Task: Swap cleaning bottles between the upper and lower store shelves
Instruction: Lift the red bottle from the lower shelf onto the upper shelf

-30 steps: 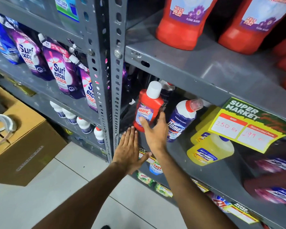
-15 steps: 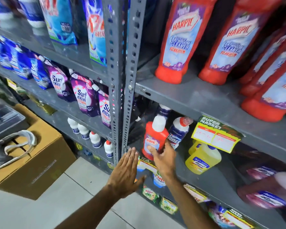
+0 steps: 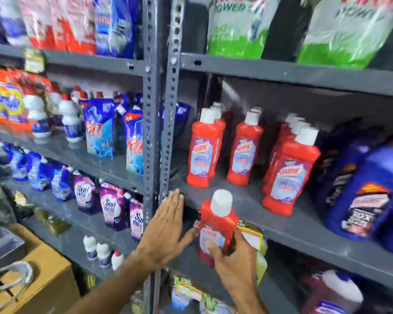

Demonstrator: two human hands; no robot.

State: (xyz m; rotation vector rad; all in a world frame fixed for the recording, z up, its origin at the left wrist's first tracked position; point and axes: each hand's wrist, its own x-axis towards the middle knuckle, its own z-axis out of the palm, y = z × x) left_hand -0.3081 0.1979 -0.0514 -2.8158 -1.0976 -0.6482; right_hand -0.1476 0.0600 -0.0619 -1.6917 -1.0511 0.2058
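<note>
My right hand (image 3: 234, 266) grips a small red Harpic bottle (image 3: 216, 223) with a white cap, held upright in front of the grey upper shelf's (image 3: 304, 236) front edge. On that shelf stand several larger red Harpic bottles (image 3: 203, 150), in rows going back. My left hand (image 3: 166, 230) is flat and open, fingers together, against the shelf's upright post (image 3: 166, 109), holding nothing. The lower shelf is mostly hidden behind my hands; a yellow bottle (image 3: 261, 266) peeks out behind my right hand.
A large blue jug (image 3: 361, 196) stands at the right of the upper shelf. Green and white pouches (image 3: 241, 28) fill the shelf above. Left of the post are Surf Excel pouches (image 3: 110, 205) and small white bottles. A cardboard box (image 3: 43, 282) sits on the floor at lower left.
My right hand has closed on the small red bottle and lifted it off the lower shelf up to the upper shelf's edge. The view tilted upward. My left hand rose along the post.
</note>
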